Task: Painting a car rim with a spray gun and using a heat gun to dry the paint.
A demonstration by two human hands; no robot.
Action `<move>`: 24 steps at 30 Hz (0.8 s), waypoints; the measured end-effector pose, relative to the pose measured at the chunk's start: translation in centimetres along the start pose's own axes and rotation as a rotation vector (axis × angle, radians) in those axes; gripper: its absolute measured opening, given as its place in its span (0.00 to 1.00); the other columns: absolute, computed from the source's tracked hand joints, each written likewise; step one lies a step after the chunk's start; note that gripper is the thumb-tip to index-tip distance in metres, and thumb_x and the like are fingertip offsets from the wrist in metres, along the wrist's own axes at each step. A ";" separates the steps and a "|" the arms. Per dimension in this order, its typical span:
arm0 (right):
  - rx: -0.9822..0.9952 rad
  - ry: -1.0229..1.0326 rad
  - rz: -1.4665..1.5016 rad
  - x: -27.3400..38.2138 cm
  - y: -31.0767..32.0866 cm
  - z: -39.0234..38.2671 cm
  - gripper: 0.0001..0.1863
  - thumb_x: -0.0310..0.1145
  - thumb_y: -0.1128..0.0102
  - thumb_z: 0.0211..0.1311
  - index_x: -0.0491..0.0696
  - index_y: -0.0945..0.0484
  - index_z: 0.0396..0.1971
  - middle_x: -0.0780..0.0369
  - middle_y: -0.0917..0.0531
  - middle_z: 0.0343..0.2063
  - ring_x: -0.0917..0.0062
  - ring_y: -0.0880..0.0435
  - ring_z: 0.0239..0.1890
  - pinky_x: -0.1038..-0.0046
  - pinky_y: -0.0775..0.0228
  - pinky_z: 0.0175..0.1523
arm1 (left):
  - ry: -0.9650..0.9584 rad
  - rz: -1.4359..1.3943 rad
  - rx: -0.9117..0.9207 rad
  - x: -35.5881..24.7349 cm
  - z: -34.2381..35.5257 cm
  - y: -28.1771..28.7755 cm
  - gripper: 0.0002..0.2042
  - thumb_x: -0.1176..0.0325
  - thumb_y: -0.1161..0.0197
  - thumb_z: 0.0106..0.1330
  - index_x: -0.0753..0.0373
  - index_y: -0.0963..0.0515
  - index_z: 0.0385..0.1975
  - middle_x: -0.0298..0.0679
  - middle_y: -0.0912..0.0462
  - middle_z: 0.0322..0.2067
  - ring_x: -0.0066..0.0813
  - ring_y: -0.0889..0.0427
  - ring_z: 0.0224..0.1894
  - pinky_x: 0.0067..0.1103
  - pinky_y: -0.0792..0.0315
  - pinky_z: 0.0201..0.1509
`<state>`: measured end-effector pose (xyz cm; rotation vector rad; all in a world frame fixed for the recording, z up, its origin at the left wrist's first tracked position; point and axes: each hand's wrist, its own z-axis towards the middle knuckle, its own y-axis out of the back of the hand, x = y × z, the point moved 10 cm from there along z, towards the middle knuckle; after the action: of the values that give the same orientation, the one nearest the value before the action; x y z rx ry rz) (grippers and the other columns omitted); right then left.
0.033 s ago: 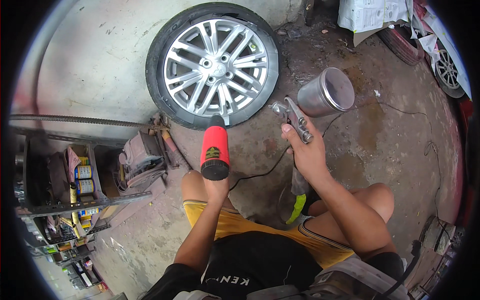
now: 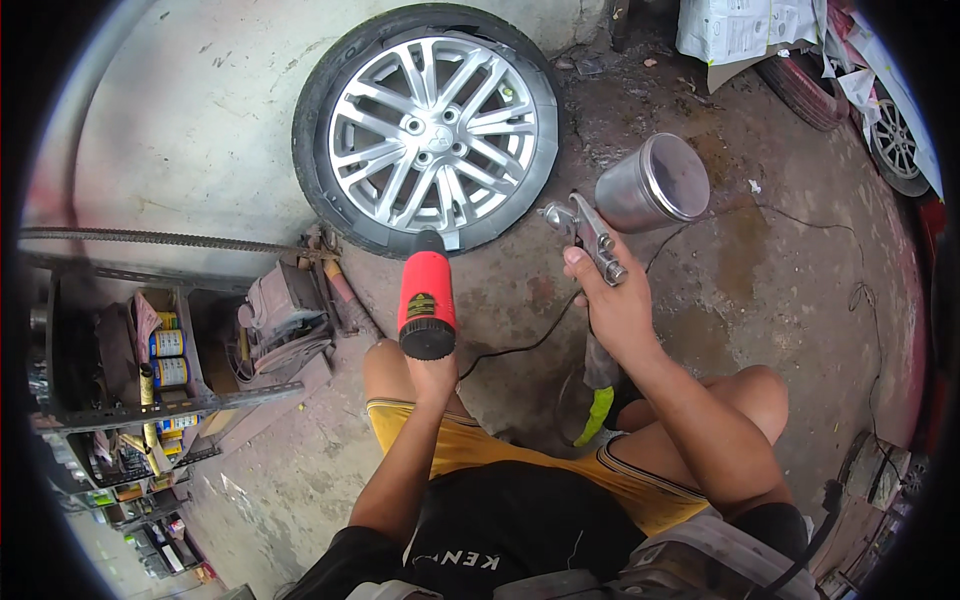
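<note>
My left hand is wrapped round the handle of a red heat gun with a black rear cap. Its dark nozzle points at the lower edge of a wheel, where silver spokes sit inside a black tyre leaning on the wall. Grey masking covers part of the tyre beside the rim. In my right hand is a metal paint spray gun. A round silver cup is attached to it, right of the wheel. Most of the left fingers are hidden behind the heat gun.
On the left stands a metal shelf with cans, next to a dusty machine. A black cord crosses the stained floor. A hose with a green-yellow wrap hangs below my right hand. Another wheel and paper-covered panels are far right.
The heat gun has shifted very slightly to the left, its nozzle still at the wheel's lower edge. My right hand and the spray gun stay practically where they were.
</note>
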<state>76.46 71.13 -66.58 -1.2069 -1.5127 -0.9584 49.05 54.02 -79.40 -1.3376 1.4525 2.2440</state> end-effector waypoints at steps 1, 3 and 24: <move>0.007 0.002 -0.006 -0.3 -0.2 0.0 0.29 0.41 0.35 0.69 0.54 0.28 0.68 0.66 0.16 0.36 0.83 0.23 0.27 0.76 0.27 0.36 | 0.031 -0.019 -0.077 0.7 -0.1 0.8 0.12 0.64 0.33 0.67 0.67 0.21 0.38 0.39 0.17 0.26 0.33 0.17 0.30 0.30 0.25 0.38; 0.001 0.168 -0.121 1.0 -0.4 0.2 0.29 0.39 0.35 0.68 0.54 0.28 0.68 0.59 0.14 0.39 0.76 0.18 0.34 0.70 0.24 0.45 | 0.013 -0.046 -0.115 -0.1 -0.1 1.2 0.11 0.64 0.33 0.67 0.67 0.22 0.37 0.39 0.17 0.27 0.31 0.18 0.30 0.29 0.25 0.37; 0.014 0.414 -0.495 0.9 -10.5 0.0 0.30 0.33 0.37 0.65 0.49 0.28 0.67 0.47 0.18 0.54 0.54 0.17 0.56 0.62 0.27 0.59 | 0.031 -0.208 -0.198 -0.1 -6.3 3.9 0.11 0.66 0.33 0.68 0.66 0.21 0.43 0.41 0.19 0.34 0.35 0.20 0.38 0.32 0.25 0.43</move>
<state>66.15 69.21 -65.89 -0.5706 -1.4934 -1.4189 50.75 46.99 -77.58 -1.5083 1.0645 2.2855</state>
